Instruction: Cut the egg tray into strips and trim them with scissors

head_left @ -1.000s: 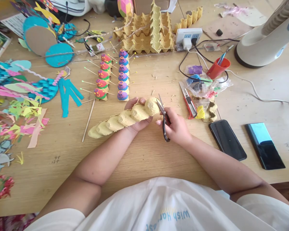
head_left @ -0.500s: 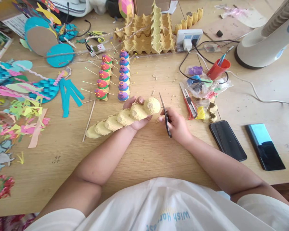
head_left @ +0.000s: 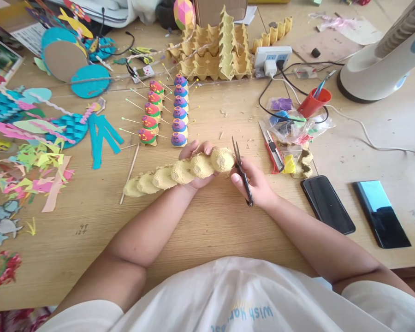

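My left hand (head_left: 200, 179) is closed around a strip of egg carton (head_left: 164, 176), pale yellow, its row of cups turned bottom up. The palm is partly hidden beneath the strip. In my right hand (head_left: 256, 184) is a pair of scissors (head_left: 242, 173) with dark handles, blades slightly parted and pointing away from me. The blades are beside the strip's right end cup; I cannot tell whether they touch it. Beyond my hands stand two painted egg-carton caterpillars with pins stuck in them, one red and green (head_left: 152, 109), one blue and purple (head_left: 180, 112).
Egg trays (head_left: 207, 50) and a power strip (head_left: 273, 56) lie at the back. To the right are a utility knife (head_left: 272, 147), a red cup (head_left: 314, 102), two phones (head_left: 328, 204) and a lamp base (head_left: 363, 83). Paper scraps (head_left: 38, 170) and a thin stick (head_left: 129, 174) lie left.
The scissors have tilted and come closer to the strip's right end, their blades now parted. The strip's right end has dropped slightly toward me. The whole view has shifted a little.
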{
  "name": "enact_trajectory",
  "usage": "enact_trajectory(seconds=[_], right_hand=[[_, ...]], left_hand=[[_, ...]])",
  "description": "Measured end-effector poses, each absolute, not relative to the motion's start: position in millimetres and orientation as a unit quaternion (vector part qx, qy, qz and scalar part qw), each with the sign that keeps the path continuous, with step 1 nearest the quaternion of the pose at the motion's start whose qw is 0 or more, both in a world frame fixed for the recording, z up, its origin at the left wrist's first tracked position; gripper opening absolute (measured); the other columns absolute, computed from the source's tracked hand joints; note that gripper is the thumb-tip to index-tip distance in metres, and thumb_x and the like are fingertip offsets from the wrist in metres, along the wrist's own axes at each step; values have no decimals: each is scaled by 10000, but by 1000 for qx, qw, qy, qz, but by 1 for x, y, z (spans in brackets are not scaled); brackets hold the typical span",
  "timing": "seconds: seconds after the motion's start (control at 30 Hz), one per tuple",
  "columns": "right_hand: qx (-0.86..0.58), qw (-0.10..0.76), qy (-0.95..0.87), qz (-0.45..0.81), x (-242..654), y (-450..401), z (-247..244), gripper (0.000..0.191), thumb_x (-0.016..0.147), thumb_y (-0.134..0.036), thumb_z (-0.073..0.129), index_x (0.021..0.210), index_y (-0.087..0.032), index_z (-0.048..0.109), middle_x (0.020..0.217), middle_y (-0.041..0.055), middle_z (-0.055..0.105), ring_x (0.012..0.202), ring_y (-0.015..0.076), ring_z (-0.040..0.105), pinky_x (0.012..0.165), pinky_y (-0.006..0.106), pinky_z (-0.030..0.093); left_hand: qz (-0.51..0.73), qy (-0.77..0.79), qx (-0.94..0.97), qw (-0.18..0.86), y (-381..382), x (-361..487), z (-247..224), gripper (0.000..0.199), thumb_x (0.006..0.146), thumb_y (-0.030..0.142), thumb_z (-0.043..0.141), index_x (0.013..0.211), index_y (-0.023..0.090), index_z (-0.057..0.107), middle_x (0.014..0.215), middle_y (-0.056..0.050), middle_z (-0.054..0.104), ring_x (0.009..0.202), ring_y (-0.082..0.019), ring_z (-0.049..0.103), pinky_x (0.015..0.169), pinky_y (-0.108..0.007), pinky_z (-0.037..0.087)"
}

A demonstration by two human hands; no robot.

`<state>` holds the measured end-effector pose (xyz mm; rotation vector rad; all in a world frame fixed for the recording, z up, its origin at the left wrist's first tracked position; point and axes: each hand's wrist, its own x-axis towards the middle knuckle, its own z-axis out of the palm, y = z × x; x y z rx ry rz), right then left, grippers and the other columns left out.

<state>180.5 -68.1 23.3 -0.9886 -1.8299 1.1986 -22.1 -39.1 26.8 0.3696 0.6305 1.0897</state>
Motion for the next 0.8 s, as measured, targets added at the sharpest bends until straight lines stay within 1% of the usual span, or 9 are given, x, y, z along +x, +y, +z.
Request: enact_trajectory(seconds=[0.1, 0.17, 0.3, 0.43, 0.5, 0.67, 0.8], right_hand=[[-386, 344, -733, 442, 182, -69, 24, 521, 965, -743, 573, 1074, -234, 563, 741, -26, 524, 678, 162, 502, 636, 309, 429], [-392, 333, -744, 427, 182, -69, 23, 505, 963, -722, 588, 1087, -233, 577, 731, -35, 521, 665, 154, 493, 623, 296, 412], [-422, 318, -756, 386, 183, -71, 23, 477, 956, -701, 617, 1061, -237, 586, 709, -39, 535, 637, 150, 499, 607, 284, 382], [-456, 292, -776, 323, 182, -71, 25, 478, 955, -696, 614, 1087, -237, 598, 693, -24, 574, 625, 169, 526, 589, 283, 341], [-462, 282, -780, 313, 182, -71, 26, 484, 958, -698, 600, 1091, -233, 606, 688, -18, 580, 626, 177, 536, 586, 284, 332], [-466, 276, -769, 340, 183, -71, 28, 506, 950, -709, 602, 1096, -225, 625, 681, -22, 575, 624, 175, 528, 600, 283, 341], [-462, 288, -742, 391, 182, -71, 27, 486, 953, -705, 623, 1040, -227, 637, 689, -35, 554, 623, 145, 495, 613, 274, 345]], left_hand=[[506, 278, 192, 794, -39, -24, 26, 563, 1060, 560, 257, 647, 246, 477, 720, -78, 674, 649, -208, 684, 488, -292, 518], [512, 267, 197, 792, -38, -26, 26, 569, 1068, 538, 241, 644, 239, 474, 741, -79, 679, 655, -205, 688, 495, -294, 525], [522, 258, 202, 788, -38, -27, 25, 574, 1067, 549, 249, 635, 232, 456, 719, -80, 659, 657, -203, 674, 523, -299, 539], [541, 260, 171, 782, -37, -27, 23, 602, 1051, 637, 314, 620, 230, 415, 668, -57, 605, 633, -190, 644, 569, -309, 567], [545, 263, 160, 780, -36, -28, 21, 619, 1048, 653, 322, 608, 225, 407, 687, -58, 607, 643, -189, 653, 572, -310, 572], [547, 231, 198, 780, -36, -30, 19, 630, 1066, 559, 226, 579, 219, 437, 779, -88, 648, 692, -197, 681, 585, -320, 581], [557, 280, 161, 765, -36, -28, 23, 586, 1049, 594, 297, 603, 250, 457, 716, -77, 606, 705, -213, 676, 595, -324, 588]])
